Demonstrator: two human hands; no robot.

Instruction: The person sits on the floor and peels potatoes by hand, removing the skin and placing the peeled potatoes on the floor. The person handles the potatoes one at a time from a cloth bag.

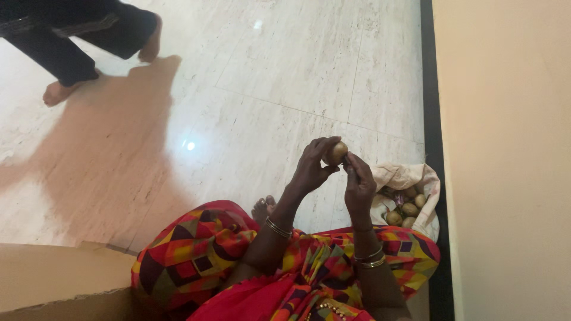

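1. Your left hand [309, 169] is raised in front of you, above the pale marble floor [267, 89], with its fingers curled round a small, round, tan-brown potato [337, 153].
2. That left hand is closed on the potato: the thumb shows below it and the fingertips wrap over its top and left side.
3. Your right hand [358, 187] is just right of the potato, its fingertips meeting the potato's lower right edge. Whether those fingers pinch the potato itself, its skin or some small thing cannot be told from here.
4. The potato sits between your two hands, held in the air, a little left of and farther out than the bag.
5. An off-white cloth bag [410, 175] lies open on the floor at your right, close to the black strip along the cream wall [505, 148]. Inside it is a heap of small brownish potatoes [407, 209].
6. Thin metal bangles circle both of your wrists, and a bright red, yellow and orange patterned cloth [202, 249] covers your lap.
7. Your bare toes show on the floor just left of your left forearm.
8. A brown cardboard box [59, 279] edge fills the near left corner.
9. At the far left, another person's bare feet and dark trouser legs [71, 35] stand on the marble, casting a shadow toward you.
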